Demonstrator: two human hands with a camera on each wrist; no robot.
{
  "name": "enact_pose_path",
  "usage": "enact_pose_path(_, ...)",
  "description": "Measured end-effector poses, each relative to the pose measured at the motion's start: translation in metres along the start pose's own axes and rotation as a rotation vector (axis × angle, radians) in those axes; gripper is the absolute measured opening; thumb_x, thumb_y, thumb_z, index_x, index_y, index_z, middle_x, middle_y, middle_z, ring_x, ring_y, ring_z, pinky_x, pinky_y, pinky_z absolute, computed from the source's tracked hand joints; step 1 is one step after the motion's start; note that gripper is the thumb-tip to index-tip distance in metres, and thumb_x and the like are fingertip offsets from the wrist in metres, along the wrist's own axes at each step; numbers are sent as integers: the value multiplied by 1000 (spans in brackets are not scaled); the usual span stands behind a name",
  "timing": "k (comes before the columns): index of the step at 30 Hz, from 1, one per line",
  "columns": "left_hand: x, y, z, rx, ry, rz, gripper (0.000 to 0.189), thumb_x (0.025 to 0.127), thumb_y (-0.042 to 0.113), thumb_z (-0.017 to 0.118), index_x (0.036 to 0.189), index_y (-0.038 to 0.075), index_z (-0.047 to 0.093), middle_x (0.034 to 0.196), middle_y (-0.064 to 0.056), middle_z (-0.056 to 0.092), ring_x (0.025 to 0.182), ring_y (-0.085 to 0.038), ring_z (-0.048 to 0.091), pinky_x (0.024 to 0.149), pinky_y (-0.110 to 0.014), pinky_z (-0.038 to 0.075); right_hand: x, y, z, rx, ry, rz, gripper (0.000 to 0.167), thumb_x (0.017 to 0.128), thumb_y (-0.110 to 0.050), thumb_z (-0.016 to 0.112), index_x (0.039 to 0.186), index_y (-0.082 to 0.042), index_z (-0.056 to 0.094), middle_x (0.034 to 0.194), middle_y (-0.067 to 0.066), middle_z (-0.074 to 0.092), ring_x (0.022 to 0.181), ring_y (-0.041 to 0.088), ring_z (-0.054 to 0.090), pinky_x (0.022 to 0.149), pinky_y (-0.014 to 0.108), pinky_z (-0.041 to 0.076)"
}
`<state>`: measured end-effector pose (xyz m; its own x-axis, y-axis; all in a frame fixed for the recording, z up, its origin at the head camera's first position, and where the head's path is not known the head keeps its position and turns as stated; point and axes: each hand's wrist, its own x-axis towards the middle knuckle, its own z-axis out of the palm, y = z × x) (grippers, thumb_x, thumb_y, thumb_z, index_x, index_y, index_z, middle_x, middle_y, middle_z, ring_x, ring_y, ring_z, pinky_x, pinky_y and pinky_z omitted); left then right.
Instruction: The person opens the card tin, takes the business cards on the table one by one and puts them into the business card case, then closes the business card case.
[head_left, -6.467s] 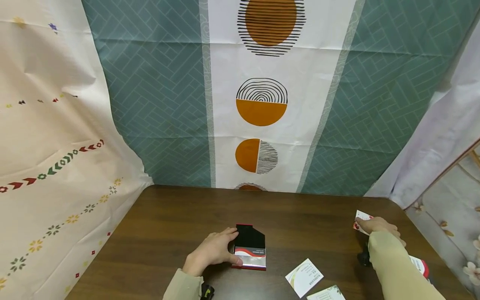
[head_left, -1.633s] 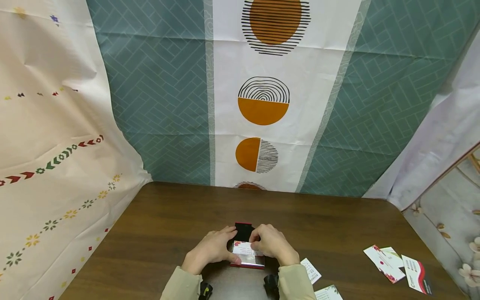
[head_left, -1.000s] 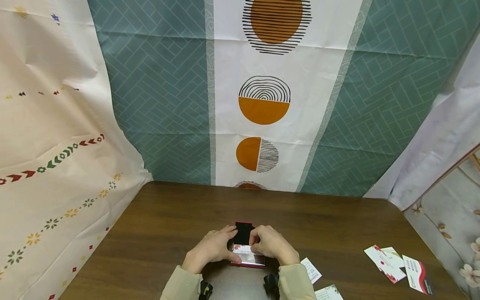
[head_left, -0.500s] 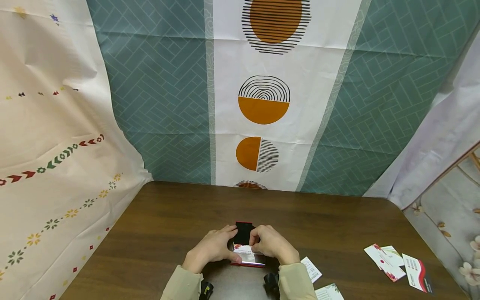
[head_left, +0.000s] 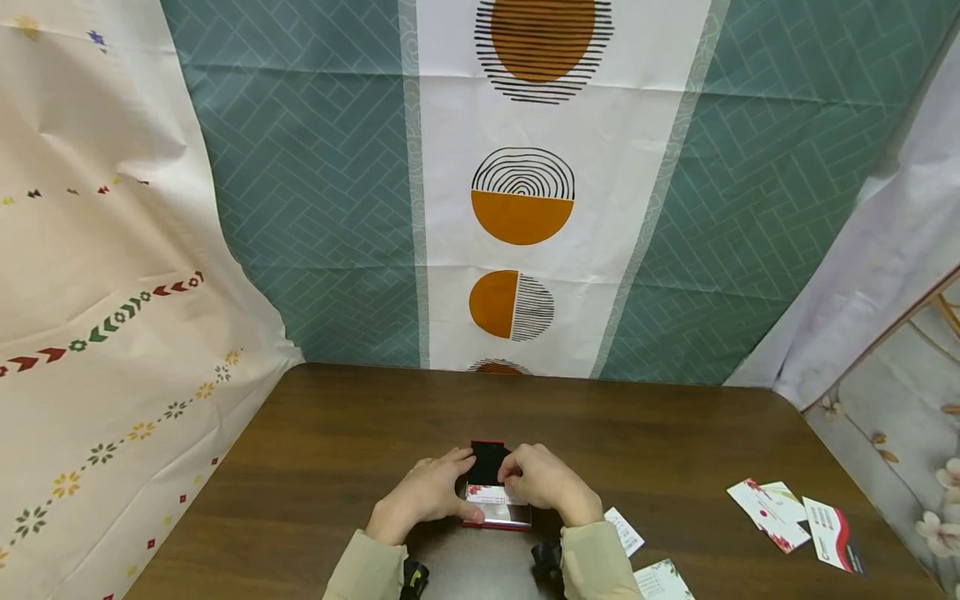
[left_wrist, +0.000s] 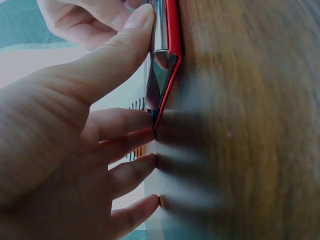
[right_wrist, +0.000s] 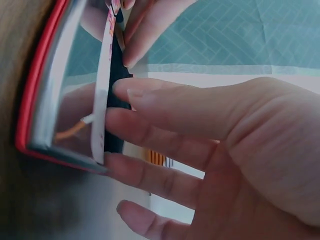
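Head cam's cropping a green-trimmed white paper card (head_left: 663, 581) at btm. I'm seeing an open red-and-silver metal case (head_left: 506, 516), can't tell how deep the red-floral white paper card (head_left: 486, 494) is sitting. R hand (head_left: 551, 483) is pinching its right end; L hand (head_left: 429, 497), fingers wide, is thumb-pressing the case front.

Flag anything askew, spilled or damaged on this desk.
Only the right end looks untidy: a red-floral card overlaps a green-striped card, both at skewed angles, with a red-and-black card tilted beside them. No spill or damage visible; the open card case looks intact.
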<state>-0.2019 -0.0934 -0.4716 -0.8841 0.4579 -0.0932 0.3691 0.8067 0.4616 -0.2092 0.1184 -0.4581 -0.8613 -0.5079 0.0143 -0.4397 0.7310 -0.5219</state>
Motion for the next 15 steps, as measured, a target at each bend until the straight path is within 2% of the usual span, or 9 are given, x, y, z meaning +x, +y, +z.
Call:
enact_pose_path(2, 0, 0, 1, 0, 0, -1, 88, 72, 49, 83, 141, 4, 53, 150, -11, 43, 133, -40, 41, 106, -57, 31, -2, -1, -6, -9, -5, 12, 12, 87, -2, 68, 91, -10, 76, 83, -5, 64, 75, 11, 55, 69, 32, 50)
enact_pose_path(5, 1, 0, 1, 3, -2, -1, 88, 71, 49, 83, 141, 4, 53, 150, -11, 43, 134, -39, 40, 107, -57, 30, -7, -2, -17, -39, -4, -4, 11, 89, -4, 68, 96, -8, 76, 87, -2, 67, 76, 10, 59, 70, 32, 52)
enact_pose_path(11, 0, 0, 1, -3, -7, -2, 89, 71, 49, 83, 141, 4, 52, 151, -11, 42, 135, -38, 39, 107, -57, 29, -24, -7, -45, -144, 5, -96, 11, 89, -2, 67, 92, -8, 76, 84, -3, 69, 71, 8, 58, 64, 29, 51)
enact_pose_path(15, 0, 1, 0, -10, -13, -2, 89, 72, 48, 83, 142, 4, 51, 151, -11, 41, 136, -37, 38, 108, -56, 28, -37, -5, -58, -211, -15, -171, 10, 89, -4, 68, 93, -11, 74, 86, -4, 68, 75, 6, 60, 65, 29, 52)
